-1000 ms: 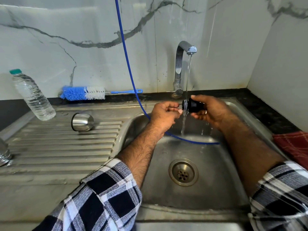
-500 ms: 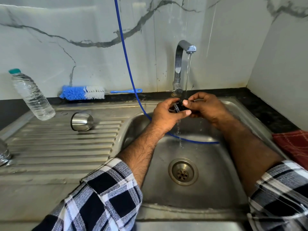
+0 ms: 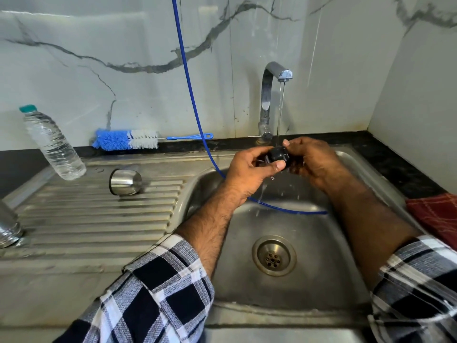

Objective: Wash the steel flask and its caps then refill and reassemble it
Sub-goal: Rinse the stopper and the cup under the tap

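Both hands meet over the stainless steel sink basin (image 3: 309, 273), directly under the thin stream of water (image 3: 280, 112) that falls from the curved chrome tap (image 3: 268, 95). The small black plastic inner cap (image 3: 279, 157) of the flask sits between them: the left hand (image 3: 249, 173) curls round its near side with the thumb pressed across the front, and the right hand (image 3: 314, 162) wraps its fingers round the far side, so both are clamped on the cap and the water runs over it and drips into the basin. This looks like the rinsing of the caps, a middle step of the wash. The shiny steel cup-shaped outer cap (image 3: 126, 181) lies on its side on the ribbed steel draining board (image 3: 86, 219), well apart from the hands, and a ribbed steel body at the left edge, probably the flask (image 3: 8, 229), stands on the same board, mostly out of view. A blue and white bristle bottle brush (image 3: 126, 142) lies along the back ledge, and a clear plastic water bottle with a green lid (image 3: 53, 144) stands at the back left. A thin blue hose (image 3: 190, 95) hangs down the wall into the basin. The next move likely calls for turning the cap under the stream so every face is rinsed, with a firm hold because it is wet and small, then setting it on the draining board beside the steel cap.
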`<state>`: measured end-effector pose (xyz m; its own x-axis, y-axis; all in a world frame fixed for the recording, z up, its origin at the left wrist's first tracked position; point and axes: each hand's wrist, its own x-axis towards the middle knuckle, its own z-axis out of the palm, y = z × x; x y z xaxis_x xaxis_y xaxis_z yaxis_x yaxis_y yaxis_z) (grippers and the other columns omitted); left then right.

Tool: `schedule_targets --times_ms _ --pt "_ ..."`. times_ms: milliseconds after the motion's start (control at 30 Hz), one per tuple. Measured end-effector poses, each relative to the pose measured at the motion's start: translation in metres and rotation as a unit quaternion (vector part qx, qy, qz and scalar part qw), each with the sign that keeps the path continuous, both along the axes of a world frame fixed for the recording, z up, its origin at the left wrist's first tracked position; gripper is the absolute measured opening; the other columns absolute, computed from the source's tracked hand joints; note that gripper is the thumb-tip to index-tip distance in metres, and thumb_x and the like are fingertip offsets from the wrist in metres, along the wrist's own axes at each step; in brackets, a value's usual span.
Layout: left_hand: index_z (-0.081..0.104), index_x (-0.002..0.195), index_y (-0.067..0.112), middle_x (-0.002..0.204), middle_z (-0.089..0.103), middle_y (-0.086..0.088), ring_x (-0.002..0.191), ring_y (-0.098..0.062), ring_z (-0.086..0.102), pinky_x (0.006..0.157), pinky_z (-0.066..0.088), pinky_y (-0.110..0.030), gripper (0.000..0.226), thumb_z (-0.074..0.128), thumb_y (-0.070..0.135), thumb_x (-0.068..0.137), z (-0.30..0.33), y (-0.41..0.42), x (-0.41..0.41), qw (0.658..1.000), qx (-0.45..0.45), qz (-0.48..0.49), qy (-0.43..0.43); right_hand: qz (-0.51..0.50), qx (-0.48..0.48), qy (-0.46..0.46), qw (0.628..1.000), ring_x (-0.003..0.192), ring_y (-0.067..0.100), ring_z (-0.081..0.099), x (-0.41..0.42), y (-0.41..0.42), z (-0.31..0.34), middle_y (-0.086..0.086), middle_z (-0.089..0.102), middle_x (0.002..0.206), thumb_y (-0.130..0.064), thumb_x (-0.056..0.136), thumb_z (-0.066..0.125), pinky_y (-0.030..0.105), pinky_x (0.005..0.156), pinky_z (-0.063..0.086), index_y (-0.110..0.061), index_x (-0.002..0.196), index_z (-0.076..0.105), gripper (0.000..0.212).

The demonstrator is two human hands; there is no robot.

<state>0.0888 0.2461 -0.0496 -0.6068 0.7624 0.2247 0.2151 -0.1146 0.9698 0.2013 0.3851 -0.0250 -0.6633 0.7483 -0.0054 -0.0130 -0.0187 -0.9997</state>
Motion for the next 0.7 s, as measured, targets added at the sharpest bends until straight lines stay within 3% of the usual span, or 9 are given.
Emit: schedule_targets --times_ms 133,200,300,433,533,700 --pt "0.078 0.116 0.021 0.108 0.078 0.004 0.102 -0.013 0.074 0.092 0.064 -0.038 0.046 0.097 0.019 0.074 -0.002 -0.001 0.0 0.998 -0.011 0.054 0.027 0.066 0.046 -0.077 0.994 0.083 0.021 0.073 0.003 -0.002 -0.001 0.004 0.08 0.095 -0.054 0.093 0.074 0.034 0.069 0.053 -0.016 0.108 0.076 0.04" --pt "0.076 0.116 0.023 0.112 0.077 0.006 0.106 -0.012 0.073 0.093 0.062 -0.034 0.052 0.099 0.016 0.07 -0.005 -0.004 -0.006 0.998 -0.041 0.036 0.042 0.071 0.091 -0.095 0.989 0.084 0.02 0.072 0.0 -0.007 -0.005 0.003 0.081 0.093 -0.046 0.087 0.083 0.034 0.068 0.055 -0.016 0.105 0.077 0.036" --pt "0.072 0.12 0.028 0.123 0.073 0.009 0.112 -0.015 0.071 0.099 0.061 -0.039 0.061 0.097 0.006 0.069 -0.01 -0.006 -0.022 0.994 -0.099 0.029 0.02 0.04 0.158 -0.123 0.979 0.079 0.016 0.073 -0.001 -0.007 -0.002 0.002 0.081 0.088 -0.029 0.08 0.091 0.03 0.066 0.055 -0.016 0.1 0.077 0.029" --pt "0.072 0.104 0.023 0.112 0.077 0.001 0.105 -0.016 0.072 0.091 0.059 -0.034 0.029 0.083 0.002 0.086 -0.013 -0.006 -0.035 0.991 -0.101 0.092 -0.017 0.063 0.263 -0.162 0.949 0.084 0.015 0.073 0.012 -0.008 -0.001 0.0 0.079 0.091 -0.018 0.072 0.096 0.027 0.071 0.055 -0.021 0.097 0.078 0.031" --pt "0.073 0.096 0.023 0.101 0.078 0.001 0.098 -0.016 0.073 0.084 0.059 -0.033 0.016 0.083 0.011 0.089 -0.015 -0.004 -0.034 0.987 -0.103 0.124 -0.021 0.076 0.305 -0.173 0.933 0.078 0.011 0.069 0.018 -0.014 0.003 -0.005 0.076 0.086 -0.015 0.07 0.096 0.023 0.068 0.051 -0.024 0.095 0.077 0.033" --pt "0.075 0.089 0.023 0.093 0.079 0.0 0.089 -0.016 0.075 0.074 0.057 -0.027 0.011 0.084 0.017 0.089 -0.009 -0.005 -0.025 0.985 -0.092 0.147 -0.02 0.024 0.352 -0.08 0.932 0.077 0.012 0.064 0.023 -0.025 0.019 -0.009 0.073 0.083 -0.019 0.067 0.098 0.027 0.071 0.053 -0.028 0.09 0.075 0.034"
